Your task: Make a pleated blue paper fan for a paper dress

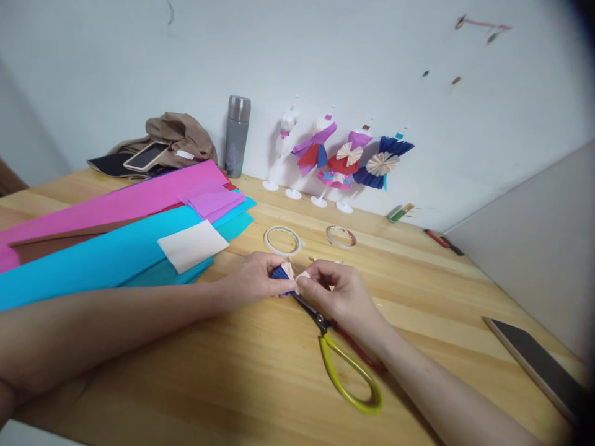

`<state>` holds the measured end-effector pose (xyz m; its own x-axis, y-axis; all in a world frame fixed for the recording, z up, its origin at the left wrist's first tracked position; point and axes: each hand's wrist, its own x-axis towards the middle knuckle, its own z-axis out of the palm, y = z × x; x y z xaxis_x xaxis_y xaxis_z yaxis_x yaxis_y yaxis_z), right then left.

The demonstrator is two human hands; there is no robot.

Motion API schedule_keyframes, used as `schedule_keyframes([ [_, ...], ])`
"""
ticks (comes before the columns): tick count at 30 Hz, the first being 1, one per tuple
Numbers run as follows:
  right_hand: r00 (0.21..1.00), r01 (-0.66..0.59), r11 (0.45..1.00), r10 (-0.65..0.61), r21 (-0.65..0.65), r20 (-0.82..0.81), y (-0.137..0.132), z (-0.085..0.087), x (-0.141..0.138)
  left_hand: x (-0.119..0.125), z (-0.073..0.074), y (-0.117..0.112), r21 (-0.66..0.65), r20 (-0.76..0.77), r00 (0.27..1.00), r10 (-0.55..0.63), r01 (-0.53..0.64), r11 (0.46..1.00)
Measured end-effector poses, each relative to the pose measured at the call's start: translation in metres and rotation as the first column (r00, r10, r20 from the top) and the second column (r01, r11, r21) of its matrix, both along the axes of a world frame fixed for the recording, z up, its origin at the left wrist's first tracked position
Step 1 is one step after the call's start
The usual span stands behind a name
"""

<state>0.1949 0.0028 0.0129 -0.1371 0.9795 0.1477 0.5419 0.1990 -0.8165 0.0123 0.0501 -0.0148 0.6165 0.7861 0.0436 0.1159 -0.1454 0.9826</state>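
Note:
My left hand (260, 279) is closed on a small pleated paper piece (284, 272), dark blue on one side and cream on the other. Close beside it, my right hand (337, 285) pinches a small pale piece (303, 275) between thumb and forefinger. Whether that piece is paper or tape, or is joined to the pleats, I cannot tell. Beneath the hands lie scissors (320, 321) on the table, their yellow handle loop toward me and the other, red loop partly hidden by my right wrist. The blade tips are covered by my left hand.
Two tape rolls (282, 241) lie behind my hands. Coloured crepe paper sheets (111, 248) cover the table's left. Several small dress stands (320, 195), most wearing paper outfits, line the wall beside a grey bottle (236, 142). A dark flat device (534, 359) lies at right.

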Motion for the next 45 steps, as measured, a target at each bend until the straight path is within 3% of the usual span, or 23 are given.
schedule_keyframes([
  [7, 0.994, -0.038, 0.998, 0.034, -0.043, -0.100, 0.001, -0.003, 0.001, 0.000, 0.005, -0.001, -0.012, -0.041, 0.998, -0.037, 0.036, 0.999],
  [15, 0.996, -0.085, 0.989, 0.083, 0.117, 0.021, -0.003, 0.005, -0.003, 0.000, 0.009, -0.010, 0.238, -0.193, 0.981, -0.035, 0.082, 0.968],
  [18, 0.996, -0.085, 0.991, 0.087, 0.107, -0.012, -0.005, 0.005, -0.003, 0.000, 0.010, -0.010, 0.192, -0.186, 0.983, 0.003, 0.034, 0.981],
  [24, 0.950, -0.014, 0.998, -0.005, -0.060, -0.312, -0.003, -0.002, -0.002, 0.001, 0.009, -0.004, 0.004, -0.044, 0.999, 0.023, -0.022, 1.000],
  [32, 0.946, 0.029, 1.000, -0.030, -0.006, -0.323, 0.002, -0.003, 0.002, 0.004, 0.015, -0.003, -0.228, 0.066, 0.992, 0.106, -0.089, 0.970],
  [39, 0.957, -0.043, 0.999, 0.050, 0.029, -0.287, 0.002, 0.001, 0.001, 0.002, 0.008, 0.004, -0.258, 0.068, 0.991, 0.116, -0.095, 0.962],
  [45, 0.956, -0.007, 0.998, -0.009, -0.055, -0.293, 0.002, 0.004, 0.000, 0.000, 0.012, 0.002, -0.213, 0.030, 0.999, 0.017, -0.011, 0.977],
])
